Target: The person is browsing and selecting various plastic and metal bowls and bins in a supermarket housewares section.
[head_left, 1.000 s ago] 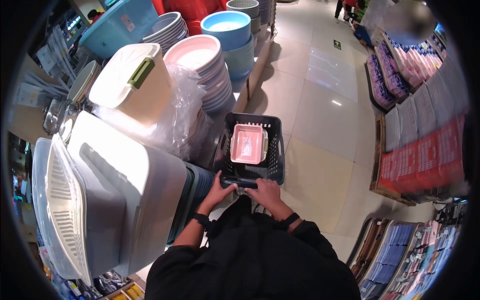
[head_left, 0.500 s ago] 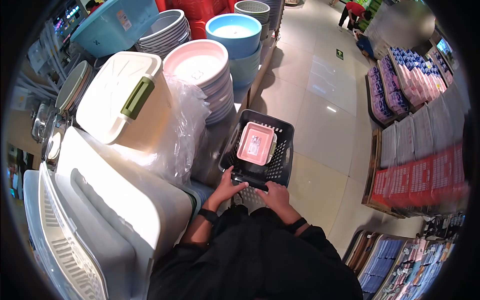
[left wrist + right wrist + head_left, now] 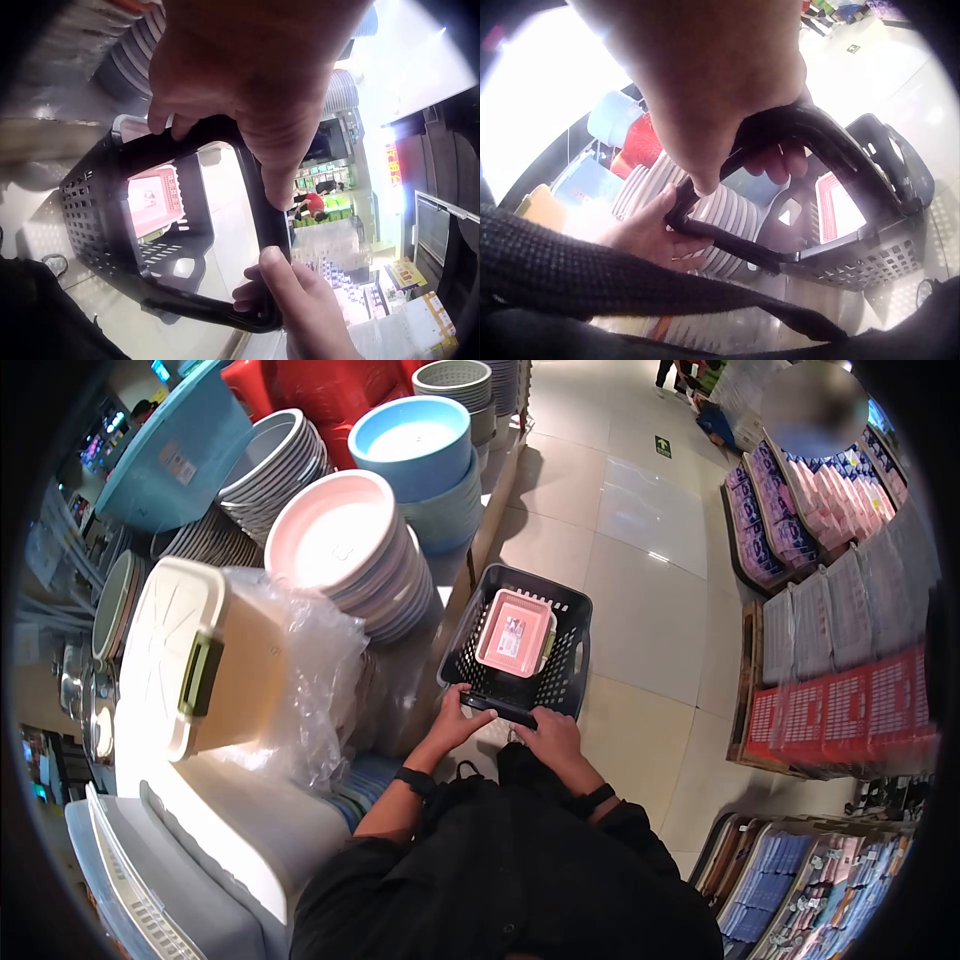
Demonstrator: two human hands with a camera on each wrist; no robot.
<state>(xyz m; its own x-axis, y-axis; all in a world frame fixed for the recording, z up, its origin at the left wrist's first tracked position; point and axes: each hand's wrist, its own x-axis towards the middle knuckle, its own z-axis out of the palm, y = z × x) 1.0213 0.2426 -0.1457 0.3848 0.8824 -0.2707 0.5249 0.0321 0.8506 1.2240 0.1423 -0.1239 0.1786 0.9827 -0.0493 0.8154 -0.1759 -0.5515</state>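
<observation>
Both hands grip the black handle point(image 3: 500, 708) of a dark perforated shopping basket point(image 3: 574, 622). The left hand point(image 3: 455, 722) holds its left part, thumb along the bar; the right hand point(image 3: 553, 738) holds the right part. Inside the basket lies a pink rectangular container point(image 3: 515, 634) with a label, and a green clasp shows at its right side. In the left wrist view, the left hand point(image 3: 247, 90) curls over the handle, with the right hand point(image 3: 304, 300) at its other end. The right wrist view shows the right hand's point(image 3: 712, 82) fingers wrapped round the handle.
On the left stand stacked pink basins point(image 3: 335, 540), blue basins point(image 3: 412, 445), a cream box point(image 3: 170, 650) and large white tubs point(image 3: 215, 830). Tiled floor point(image 3: 640, 620) runs ahead. Red baskets point(image 3: 840, 710) on a pallet and packaged goods point(image 3: 790, 890) line the right.
The view has shifted, and the stacked basins and cream box now appear lower and further left. Both hands keep their grip on the handle; the pink container remains in the basket.
</observation>
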